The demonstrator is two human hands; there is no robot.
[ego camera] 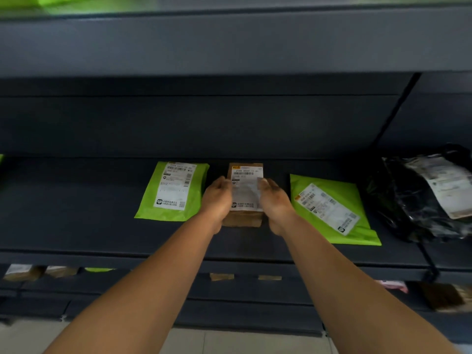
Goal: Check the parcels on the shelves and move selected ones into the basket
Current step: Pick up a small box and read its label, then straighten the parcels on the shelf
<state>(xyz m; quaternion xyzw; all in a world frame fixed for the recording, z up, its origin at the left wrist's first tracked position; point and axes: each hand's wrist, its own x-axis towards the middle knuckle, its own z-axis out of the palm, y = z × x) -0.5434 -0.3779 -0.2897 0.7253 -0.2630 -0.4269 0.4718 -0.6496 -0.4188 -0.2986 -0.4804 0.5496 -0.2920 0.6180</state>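
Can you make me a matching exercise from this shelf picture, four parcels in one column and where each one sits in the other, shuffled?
Column one:
1. cardboard box
2. upright green mailer
3. tilted green mailer
4. black bag

Column two:
A. far right of the shelf
B. left of the box
C. between the left hand and right hand
D. between the box and the black bag

Pairs: 1-C, 2-B, 3-D, 4-A

Both bare forearms stretched forward, near parallel. Left hand and right hand face each other, palms inward, fingers curled, gripping from either side.
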